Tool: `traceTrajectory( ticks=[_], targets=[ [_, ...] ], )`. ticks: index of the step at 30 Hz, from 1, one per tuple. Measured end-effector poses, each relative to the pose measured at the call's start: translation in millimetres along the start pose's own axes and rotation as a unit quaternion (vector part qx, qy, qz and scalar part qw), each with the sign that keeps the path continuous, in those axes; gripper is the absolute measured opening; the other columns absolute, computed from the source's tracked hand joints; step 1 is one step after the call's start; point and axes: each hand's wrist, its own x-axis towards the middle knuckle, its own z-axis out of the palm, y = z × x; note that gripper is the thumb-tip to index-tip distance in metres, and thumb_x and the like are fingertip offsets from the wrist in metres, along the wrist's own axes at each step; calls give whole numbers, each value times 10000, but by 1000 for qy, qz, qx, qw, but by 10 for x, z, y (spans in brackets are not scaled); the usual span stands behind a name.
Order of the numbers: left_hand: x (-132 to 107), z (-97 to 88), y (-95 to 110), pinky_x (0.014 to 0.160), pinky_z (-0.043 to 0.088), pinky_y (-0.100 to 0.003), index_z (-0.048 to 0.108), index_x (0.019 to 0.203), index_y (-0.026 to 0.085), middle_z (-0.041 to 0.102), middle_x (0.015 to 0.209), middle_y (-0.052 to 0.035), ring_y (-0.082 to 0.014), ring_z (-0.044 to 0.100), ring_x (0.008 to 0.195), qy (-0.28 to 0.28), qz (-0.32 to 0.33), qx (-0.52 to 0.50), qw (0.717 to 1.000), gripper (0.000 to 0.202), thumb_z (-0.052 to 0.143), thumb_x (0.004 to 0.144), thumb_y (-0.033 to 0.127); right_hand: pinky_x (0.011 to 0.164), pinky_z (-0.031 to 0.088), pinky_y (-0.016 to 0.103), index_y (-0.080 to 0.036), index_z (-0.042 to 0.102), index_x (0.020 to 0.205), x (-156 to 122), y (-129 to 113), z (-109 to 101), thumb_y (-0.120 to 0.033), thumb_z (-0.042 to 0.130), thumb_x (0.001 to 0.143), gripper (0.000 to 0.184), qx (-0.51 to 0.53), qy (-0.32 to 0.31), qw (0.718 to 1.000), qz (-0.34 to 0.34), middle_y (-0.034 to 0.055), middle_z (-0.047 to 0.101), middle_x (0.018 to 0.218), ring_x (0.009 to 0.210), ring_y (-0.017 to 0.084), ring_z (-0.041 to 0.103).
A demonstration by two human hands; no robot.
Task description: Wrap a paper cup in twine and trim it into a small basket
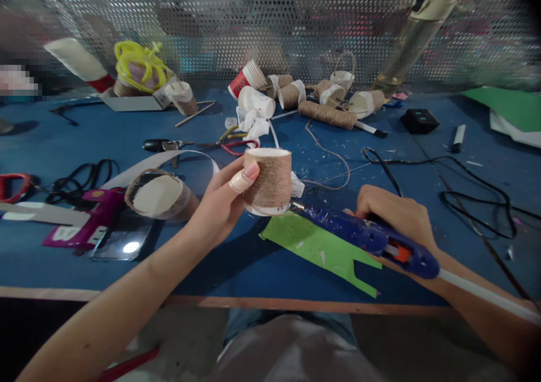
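My left hand (230, 193) is closed around a small paper cup (270, 178) wrapped in brown twine, held upright above the table. A strip of white shows at the cup's bottom edge. In my right hand (389, 216) is a blue hot glue gun (359, 232), its metal nozzle at the cup's lower right edge; whether it touches, I cannot tell. A white glue stick (486, 294) sticks out of the gun's back end. Below the cup lies a green paper piece (313, 252) with a notched end.
Left are a twine-rimmed cup (158, 196), a purple glue gun (87, 218), a phone (122, 241) and red-handled scissors (239, 147). A twine roll (327, 115) and several wrapped cups stand at the back before a perforated metal screen (270, 27). A black cable (477, 196) winds along the right.
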Motion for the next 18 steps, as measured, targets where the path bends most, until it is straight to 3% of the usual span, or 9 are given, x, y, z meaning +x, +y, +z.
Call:
traceTrajectory(
  ticks=[2, 6, 8, 11, 14, 18],
  targets=[
    [13, 11, 5, 990, 565, -403, 761, 1102, 221, 768, 1129, -75, -299, 652, 1214, 25, 24, 7, 999, 362, 709, 891, 511, 555, 342, 246, -218, 442, 741, -2, 22, -18, -130, 583, 936, 257, 12, 11, 1000, 11, -37, 492, 714, 599, 91, 470],
    [52, 35, 43, 1077, 499, -374, 767, 1027, 274, 748, 1170, 18, -250, 596, 1294, 106, 136, 15, 985, 166, 680, 943, 387, 603, 395, 248, -217, 494, 767, 8, 111, -48, -129, 601, 914, 203, 93, 27, 995, -8, -28, 539, 738, 656, 110, 538],
    [62, 39, 67, 1117, 451, -363, 753, 1074, 298, 726, 1209, 69, -252, 527, 1372, 129, 167, 24, 977, 160, 660, 960, 362, 628, 421, 245, -222, 509, 814, 18, 154, -42, -139, 561, 932, 154, 117, -31, 992, -49, -17, 581, 779, 699, 117, 583],
    [58, 32, 77, 1133, 432, -382, 731, 1131, 323, 702, 1261, 90, -273, 467, 1422, 130, 176, 32, 975, 192, 664, 957, 369, 643, 439, 268, -217, 539, 936, 28, 186, 2, -165, 559, 899, 67, 66, -167, 980, -91, 33, 650, 922, 775, 153, 633],
    [52, 7, 50, 1119, 469, -425, 742, 1089, 309, 694, 1298, 31, -289, 496, 1397, 109, 176, 42, 978, 180, 698, 930, 382, 708, 481, 313, -198, 558, 1086, 41, 177, 62, -128, 614, 790, 308, 16, -261, 962, -85, 84, 666, 1120, 856, 194, 660],
    [57, -23, -1, 1114, 481, -456, 714, 1200, 305, 673, 1323, -22, -309, 541, 1351, 52, 173, 51, 982, 349, 755, 875, 424, 908, 512, 391, -208, 578, 1221, 75, 166, 82, -29, 603, 699, 552, 18, -309, 951, -27, 94, 633, 1282, 1085, 250, 648]
  ],
)
